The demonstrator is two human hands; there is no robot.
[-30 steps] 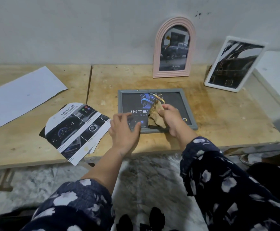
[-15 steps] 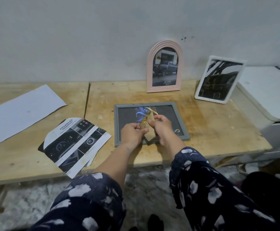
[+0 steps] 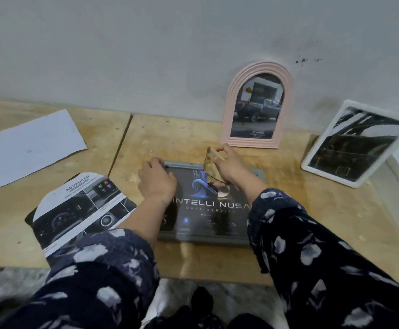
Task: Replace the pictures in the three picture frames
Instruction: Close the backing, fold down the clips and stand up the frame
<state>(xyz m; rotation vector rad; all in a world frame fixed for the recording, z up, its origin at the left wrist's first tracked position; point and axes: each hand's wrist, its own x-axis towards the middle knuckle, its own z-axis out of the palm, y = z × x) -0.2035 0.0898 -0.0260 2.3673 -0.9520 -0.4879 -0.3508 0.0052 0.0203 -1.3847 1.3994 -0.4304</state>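
Grey frame (image 3: 184,164) between brochure (image 3: 75,210) and white frame (image 3: 357,143), pink frame (image 3: 257,105) behind.

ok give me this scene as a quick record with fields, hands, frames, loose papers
left hand: grips the far left corner of the grey frame
right hand: pinches a tan cloth above the frame's far edge
grey frame: flat on the wooden table, dark picture reading INTELLI NUSA
pink arched frame: upright against the wall, truck picture
white frame: leaning at the right, dark picture
car brochure: flat, left of the grey frame
white sheet: flat, far left
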